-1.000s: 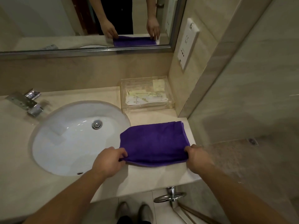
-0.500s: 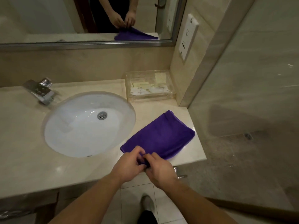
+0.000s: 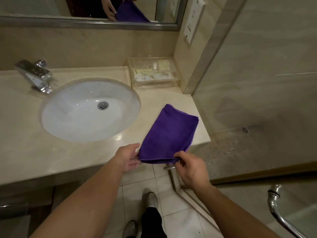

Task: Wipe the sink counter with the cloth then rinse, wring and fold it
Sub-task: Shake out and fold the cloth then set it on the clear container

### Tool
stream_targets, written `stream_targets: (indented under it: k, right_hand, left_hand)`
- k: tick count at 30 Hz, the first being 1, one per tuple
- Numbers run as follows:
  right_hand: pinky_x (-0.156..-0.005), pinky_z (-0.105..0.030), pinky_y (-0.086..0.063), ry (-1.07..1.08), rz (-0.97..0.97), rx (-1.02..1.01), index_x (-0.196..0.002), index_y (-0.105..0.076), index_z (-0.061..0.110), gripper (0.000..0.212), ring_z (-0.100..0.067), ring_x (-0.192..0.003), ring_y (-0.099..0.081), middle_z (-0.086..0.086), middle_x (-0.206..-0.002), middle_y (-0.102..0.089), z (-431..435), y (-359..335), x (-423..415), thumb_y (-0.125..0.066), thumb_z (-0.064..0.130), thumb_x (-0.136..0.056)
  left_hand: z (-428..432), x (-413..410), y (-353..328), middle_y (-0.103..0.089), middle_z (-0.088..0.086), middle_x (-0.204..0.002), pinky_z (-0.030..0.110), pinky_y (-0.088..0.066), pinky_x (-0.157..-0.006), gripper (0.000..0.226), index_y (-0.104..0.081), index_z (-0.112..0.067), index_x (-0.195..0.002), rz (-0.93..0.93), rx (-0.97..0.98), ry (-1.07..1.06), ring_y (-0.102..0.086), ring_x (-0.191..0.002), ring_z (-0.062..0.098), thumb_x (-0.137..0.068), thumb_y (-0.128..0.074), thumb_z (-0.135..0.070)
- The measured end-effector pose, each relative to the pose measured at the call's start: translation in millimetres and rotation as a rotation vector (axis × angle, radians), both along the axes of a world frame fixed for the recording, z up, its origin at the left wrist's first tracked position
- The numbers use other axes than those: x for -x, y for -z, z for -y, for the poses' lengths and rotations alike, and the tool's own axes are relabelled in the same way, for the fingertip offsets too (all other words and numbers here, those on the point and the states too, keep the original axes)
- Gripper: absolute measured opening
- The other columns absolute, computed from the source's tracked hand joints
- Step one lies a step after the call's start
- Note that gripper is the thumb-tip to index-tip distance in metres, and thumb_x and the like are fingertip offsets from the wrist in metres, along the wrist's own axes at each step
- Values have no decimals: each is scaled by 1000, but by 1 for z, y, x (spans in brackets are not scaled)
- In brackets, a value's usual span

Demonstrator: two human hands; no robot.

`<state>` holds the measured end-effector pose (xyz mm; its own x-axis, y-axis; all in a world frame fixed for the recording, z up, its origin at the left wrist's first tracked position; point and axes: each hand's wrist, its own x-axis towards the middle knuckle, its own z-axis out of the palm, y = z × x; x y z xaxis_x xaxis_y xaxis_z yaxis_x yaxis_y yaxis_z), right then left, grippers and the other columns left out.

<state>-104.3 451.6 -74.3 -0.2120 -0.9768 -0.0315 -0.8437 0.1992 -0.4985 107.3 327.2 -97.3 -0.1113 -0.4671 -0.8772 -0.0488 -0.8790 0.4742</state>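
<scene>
Pinching a near corner of the folded purple cloth (image 3: 169, 134) in my right hand (image 3: 190, 167), open left hand (image 3: 128, 157) bracing the other, to square its layers at the front edge of the desk (image 3: 25, 134).

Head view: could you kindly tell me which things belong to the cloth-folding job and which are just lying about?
In the job: purple cloth, counter, sink, faucet, left hand, right hand.
Lying about: clear tray, wall socket, mirror.

Matt purple cloth (image 3: 169, 134); glossy stone counter (image 3: 34, 148); glazed white basin (image 3: 82, 115); polished metal faucet (image 3: 35, 75).
</scene>
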Motion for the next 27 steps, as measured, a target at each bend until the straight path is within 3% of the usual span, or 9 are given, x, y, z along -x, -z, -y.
stream_targets:
  k: [3, 7, 10, 14, 18, 20, 23, 26, 27]
  right_hand:
    - [-66, -27, -50, 80, 109, 17, -102, -70, 29, 20, -12, -67, -64, 9, -76, -71, -13, 2, 3, -74, 19, -85]
    - [-69, -23, -53, 190, 255, 21, -101, -69, 32, 22, -6, -72, -67, 13, -76, -71, -24, 3, 3, -74, 15, -87]
    - [-65, -14, -48, 236, 317, 30, -94, -69, 38, 26, -5, -70, -65, 17, -70, -67, -25, -5, 1, -74, 13, -87]
    - [-72, -32, -56, 362, 526, -67, -86, -70, 42, 28, -10, -71, -67, 10, -74, -71, -23, -7, 2, -73, 14, -85]
    - [-69, -38, -53, 562, 836, -115, -86, -73, 23, 25, -23, -78, -68, -2, -81, -72, -27, -13, 1, -60, 2, -90]
    - [-68, -36, -52, 676, 1011, -149, -91, -71, 11, 17, -24, -78, -67, -9, -88, -69, -30, -22, 2, -56, 10, -96]
    - [-64, -34, -57, 739, 1060, -220, -92, -68, 5, 22, -26, -76, -68, -11, -88, -70, -34, -27, 2, -68, 26, -95]
    - [-53, -28, -56, 786, 1090, -194, -90, -63, 6, 5, -24, -74, -63, -16, -92, -63, -30, -33, -1, -65, 2, -91]
    - [-50, -27, -55, 803, 1120, -173, -93, -64, 6, 12, -24, -72, -62, -16, -92, -62, -28, -35, -1, -59, -5, -91]
  left_hand:
    - [-12, 12, 5, -69, 7, -97, 36, -52, -76, 15, -65, -9, -102, -37, -82, 59, -65, -79, 22, -91, -67, -19]
    - [-28, 13, 13, -60, -2, -59, 18, -47, -44, 5, -65, -13, -88, -18, -180, 21, -48, -48, 8, -89, -69, -17]
    - [-32, 9, 16, -57, -1, -71, 22, -44, -53, 8, -65, -15, -93, -18, -179, 29, -47, -58, 9, -87, -70, -17]
    - [-37, 10, 13, -67, 12, -103, 40, -52, -80, 14, -64, -7, -105, -127, -148, -4, -65, -95, 26, -92, -60, -11]
    - [-42, 10, 7, -71, 16, -109, 34, -56, -64, 24, -60, -7, -119, -67, 88, 18, -70, -83, 28, -95, -59, -3]
    - [-42, 3, 0, -71, 17, -108, 34, -57, -60, 35, -55, -19, -121, -19, 232, 108, -73, -79, 32, -92, -64, -3]
    - [-37, -4, -18, -74, 15, -100, 34, -60, -63, 22, -69, -17, -112, 20, 359, 345, -76, -76, 31, -94, -63, -7]
    - [-29, -6, -36, -74, 18, -106, 36, -60, -69, 19, -77, -8, -98, -14, 367, 420, -76, -81, 33, -94, -59, -3]
    - [-26, -6, -42, -73, 19, -108, 37, -60, -70, 23, -78, -6, -97, -37, 350, 404, -76, -84, 35, -93, -56, 1]
